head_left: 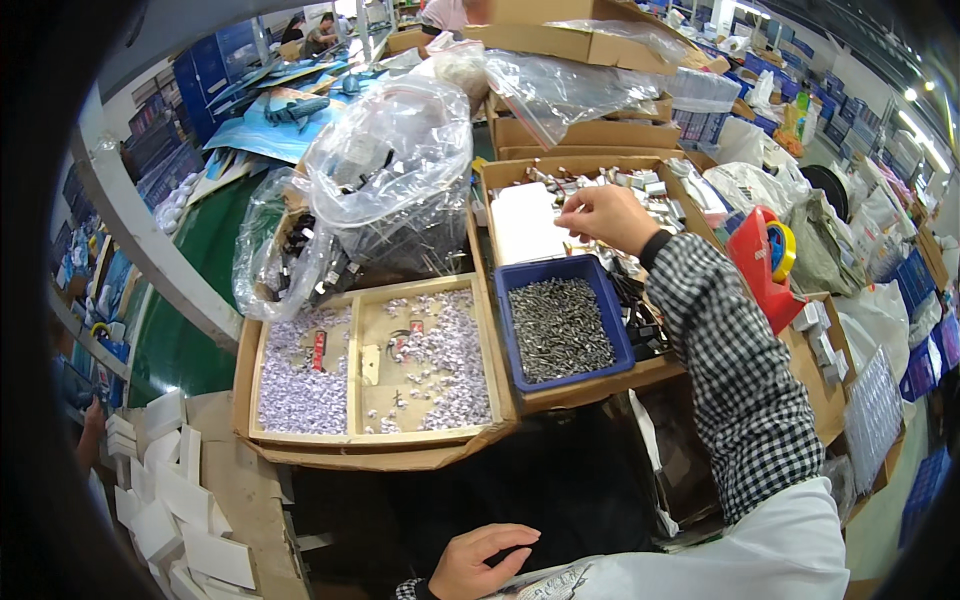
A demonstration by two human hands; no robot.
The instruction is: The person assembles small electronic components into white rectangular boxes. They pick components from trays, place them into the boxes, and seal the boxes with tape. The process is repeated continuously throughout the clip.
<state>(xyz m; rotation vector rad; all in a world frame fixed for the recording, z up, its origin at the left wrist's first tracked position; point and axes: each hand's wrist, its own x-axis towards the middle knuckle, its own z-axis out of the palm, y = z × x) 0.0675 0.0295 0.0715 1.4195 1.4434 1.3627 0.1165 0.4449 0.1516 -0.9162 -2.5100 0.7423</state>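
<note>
My right hand (607,218) is stretched out over a cardboard box (690,213) of small white and metallic pieces. Its thumb and fingertips are pressed together beside a bright white flat box (527,224); whatever they pinch is too small to make out. Just below that hand, a blue plastic bin (508,335) is filled with small dark metal parts. My left hand (485,560) rests low at the front, near my body. Its fingers lie loosely bent with the thumb apart, and nothing shows in it.
A divided wooden tray (354,365) of tiny whitish parts lies left of the bin. Behind it stands a clear plastic bag (390,160). White boxes (185,500) pile up lower left. A red tape dispenser (757,265) sits right of my sleeve, and a metal post (150,220) rises at left.
</note>
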